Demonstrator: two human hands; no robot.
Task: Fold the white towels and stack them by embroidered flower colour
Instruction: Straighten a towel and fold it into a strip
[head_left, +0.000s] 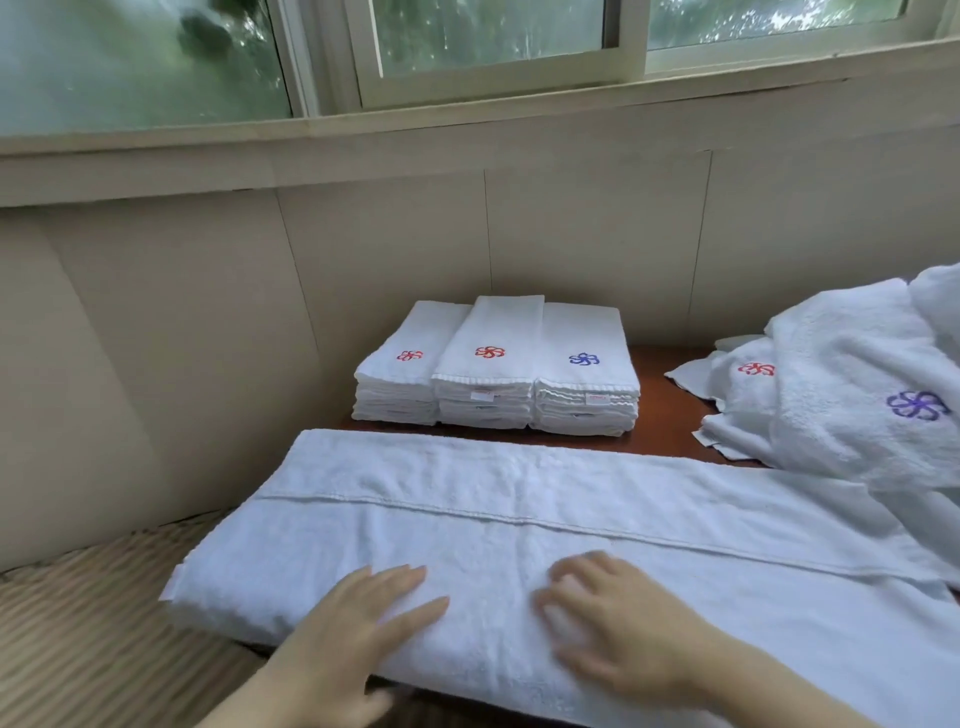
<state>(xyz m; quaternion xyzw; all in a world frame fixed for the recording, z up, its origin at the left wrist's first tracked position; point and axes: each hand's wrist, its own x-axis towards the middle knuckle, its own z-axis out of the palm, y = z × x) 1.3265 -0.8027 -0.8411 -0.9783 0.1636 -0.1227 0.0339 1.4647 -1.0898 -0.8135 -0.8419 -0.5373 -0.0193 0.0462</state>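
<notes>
2 hands lie palm-down on the near part of a long white towel (519, 519). It is spread lengthwise across the front of a reddish-brown table (660, 400) and doubled over, so that a hemmed edge runs along its length. The left hand (363, 618) is flat, with fingers straight and close together. It presses on the cloth near the long white towel's left end and grips nothing. The right hand (613, 618) rests just beside it, toward the towel's middle. It is blurred, its fingers spread and a little bent at the tips, touching the cloth without pinching any of it. Beyond the towel's left end is a striped beige surface (78, 623).

Behind the long white towel, close to the wall (363, 249), stand 3 stacks of folded white towels, touching side by side. The left stack (395, 389) is topped by a red flower (410, 356), the middle stack (485, 400) by a second red flower (489, 352), and the right stack (584, 405) by a blue flower (584, 358).

Over the towel's right end lies a loose pile of unfolded towels (841, 364). A third red flower (756, 369) shows on a lower towel there, and a purple flower (917, 405) on the one draped over it. Above the wall, a sliding window (493, 41) shows green foliage.
</notes>
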